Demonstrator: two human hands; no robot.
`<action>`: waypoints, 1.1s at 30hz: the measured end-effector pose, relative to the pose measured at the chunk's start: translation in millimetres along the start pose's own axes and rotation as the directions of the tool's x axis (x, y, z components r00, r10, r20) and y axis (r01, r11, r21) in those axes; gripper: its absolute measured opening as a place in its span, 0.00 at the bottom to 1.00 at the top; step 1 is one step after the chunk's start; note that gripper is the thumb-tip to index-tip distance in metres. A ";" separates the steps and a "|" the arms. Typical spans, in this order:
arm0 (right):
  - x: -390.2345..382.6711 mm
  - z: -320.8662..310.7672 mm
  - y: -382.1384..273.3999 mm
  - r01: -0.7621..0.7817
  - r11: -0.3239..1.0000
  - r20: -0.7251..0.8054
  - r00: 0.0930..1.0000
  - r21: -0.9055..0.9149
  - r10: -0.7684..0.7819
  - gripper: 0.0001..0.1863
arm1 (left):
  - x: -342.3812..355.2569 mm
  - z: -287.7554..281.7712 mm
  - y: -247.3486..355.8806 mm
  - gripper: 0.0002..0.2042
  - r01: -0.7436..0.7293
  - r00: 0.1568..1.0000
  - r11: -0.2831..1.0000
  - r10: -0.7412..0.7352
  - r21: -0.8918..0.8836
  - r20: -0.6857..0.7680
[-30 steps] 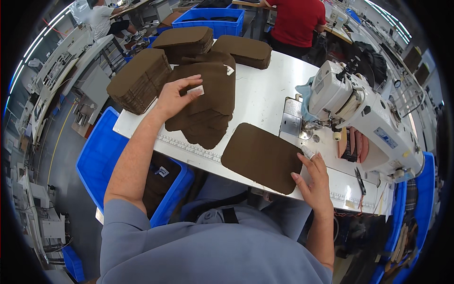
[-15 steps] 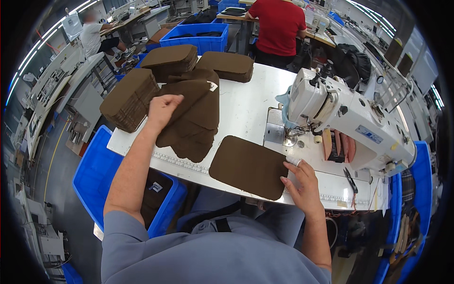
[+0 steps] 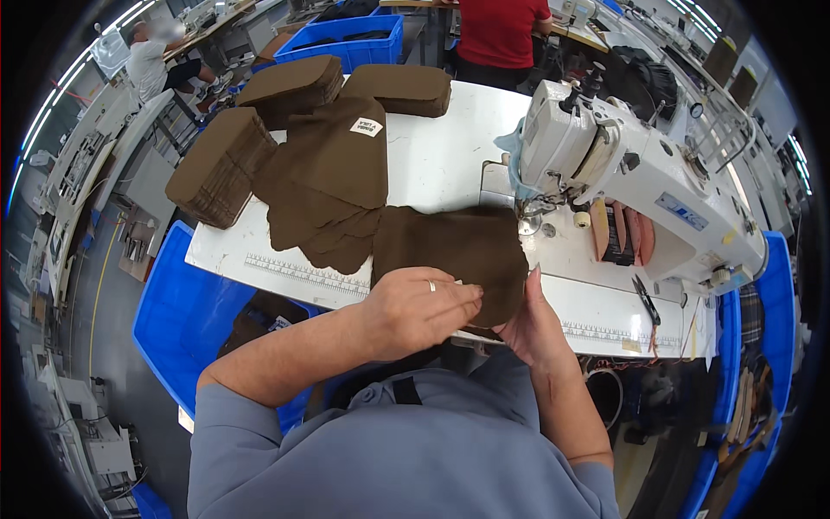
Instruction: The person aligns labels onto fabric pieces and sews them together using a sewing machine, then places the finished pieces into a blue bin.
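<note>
A dark brown fabric piece lies at the table's front edge, its far right corner close to the sewing machine's needle area. It appears to cover the rounded brown panel. My left hand, with a ring on one finger, reaches across its near side with bent fingers drawn together on the cloth; its thumb is hidden. At the right near corner, my right hand grips the edge, thumb on top and other fingers partly hidden. Left of it, loose brown pieces lie fanned out, a white label on top.
Stacks of brown panels stand at the table's far left. The white sewing machine occupies the right, with thread snips nearby. A blue bin sits below left. A person in red works beyond the table.
My left hand has come from the loose pile to the front piece, where another layer now appears to lie. My right hand has shifted slightly and closed on the edge. The view has tilted.
</note>
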State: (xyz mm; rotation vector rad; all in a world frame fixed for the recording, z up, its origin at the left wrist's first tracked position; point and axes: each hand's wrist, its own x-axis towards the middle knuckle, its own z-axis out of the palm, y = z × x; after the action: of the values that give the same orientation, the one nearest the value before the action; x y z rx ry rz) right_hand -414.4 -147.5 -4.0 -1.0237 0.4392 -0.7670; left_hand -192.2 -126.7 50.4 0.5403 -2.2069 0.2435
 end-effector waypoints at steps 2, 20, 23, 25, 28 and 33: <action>5.7 4.2 1.5 -0.030 0.993 0.022 0.999 0.118 0.027 0.44 | -7.7 -7.7 -7.5 0.07 0.193 0.981 0.980 -0.194 -0.049 -0.005; -26.6 3.0 -2.1 0.005 0.959 0.073 0.997 -0.285 0.016 0.36 | -20.2 -138.7 -157.0 0.08 0.335 0.942 0.765 -0.284 0.550 -0.179; -34.5 -5.5 -2.8 0.015 0.953 0.039 0.999 -0.301 -0.003 0.33 | -74.0 -94.4 -135.5 0.09 0.343 0.912 0.728 -0.410 0.593 -0.024; -39.5 -9.8 -4.6 0.001 0.948 0.025 1.000 -0.319 0.008 0.32 | -106.7 -74.5 -121.3 0.10 0.350 0.908 0.732 -0.418 0.585 -0.020; -43.0 -13.5 -6.4 -0.002 0.947 0.003 1.000 -0.322 0.003 0.29 | -136.9 -68.1 -109.0 0.10 0.388 0.882 0.714 -0.471 0.583 -0.010; -39.4 -9.7 -7.0 0.022 0.940 0.006 1.000 -0.339 -0.022 0.27 | -121.1 -87.6 -129.9 0.10 0.713 0.675 0.637 -0.737 0.294 -0.039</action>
State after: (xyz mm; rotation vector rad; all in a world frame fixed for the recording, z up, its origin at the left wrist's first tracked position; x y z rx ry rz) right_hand -449.5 -126.0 -3.1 -1.3535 0.5727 -0.7239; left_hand -4.3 -175.5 11.6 1.5851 -1.8463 0.0995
